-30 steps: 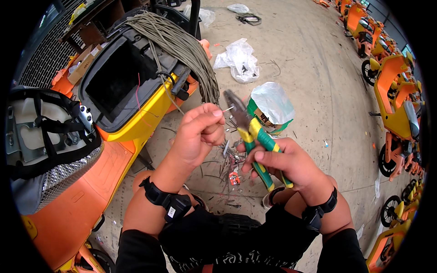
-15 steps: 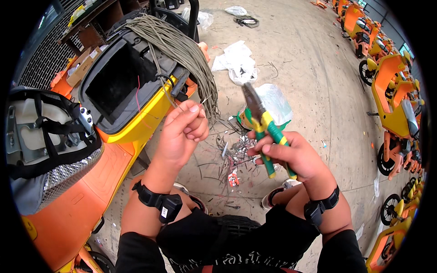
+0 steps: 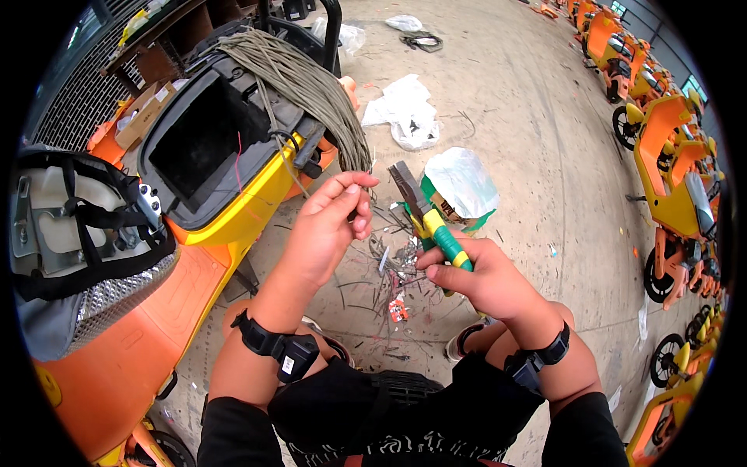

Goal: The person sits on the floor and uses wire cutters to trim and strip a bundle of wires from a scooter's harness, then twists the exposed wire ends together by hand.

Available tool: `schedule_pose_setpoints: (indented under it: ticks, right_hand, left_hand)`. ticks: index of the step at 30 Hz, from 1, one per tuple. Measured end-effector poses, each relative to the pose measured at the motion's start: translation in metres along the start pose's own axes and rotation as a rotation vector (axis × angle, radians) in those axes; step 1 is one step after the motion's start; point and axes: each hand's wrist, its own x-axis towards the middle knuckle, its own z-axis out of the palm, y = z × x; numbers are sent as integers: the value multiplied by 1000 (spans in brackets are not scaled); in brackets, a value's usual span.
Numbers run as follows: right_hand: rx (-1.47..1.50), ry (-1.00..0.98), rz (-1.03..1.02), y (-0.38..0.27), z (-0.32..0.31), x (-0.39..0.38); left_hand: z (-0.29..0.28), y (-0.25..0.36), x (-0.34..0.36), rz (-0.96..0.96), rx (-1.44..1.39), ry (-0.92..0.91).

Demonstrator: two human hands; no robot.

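My left hand (image 3: 331,229) is closed in a pinch on a thin wire (image 3: 373,162), whose bare-looking tip pokes up past the fingertips. A strand runs from a thick grey-green wire bundle (image 3: 299,86) down toward this hand. In my right hand (image 3: 490,276) is a pair of pliers (image 3: 440,236) with green and yellow handles. Their dark jaws point up and left, just right of the wire tip and apart from it. The bundle lies draped over the black open compartment (image 3: 206,148) of a yellow and orange vehicle. A thin red wire (image 3: 238,159) stands up at that compartment.
Wire scraps (image 3: 393,272) litter the floor between my feet. Beyond them stand a green-edged container with a clear plastic cover (image 3: 463,183) and a white plastic bag (image 3: 405,109). A strapped silver seat-like part (image 3: 85,257) is at the left. Orange-yellow vehicles (image 3: 669,179) line the right side.
The pliers have tilted left and dropped a little, bringing their jaws closer to the wire tip. My left hand has shifted slightly right with the wire.
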Motion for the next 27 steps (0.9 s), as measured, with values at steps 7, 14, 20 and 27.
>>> schedule_pose_setpoints:
  ticks: [7, 14, 20, 27]
  right_hand:
    - [-188, 79, -79, 10, 4, 2]
    - [-229, 52, -96, 10, 9, 3]
    - [-296, 91, -152, 9, 15, 2]
    - [-340, 91, -166, 13, 14, 5]
  left_hand:
    - [-2, -6, 3, -51, 65, -6]
    - [0, -9, 4, -78, 84, -5]
    - [2, -9, 2, -102, 167, -13]
    - [6, -8, -1, -124, 218, -25]
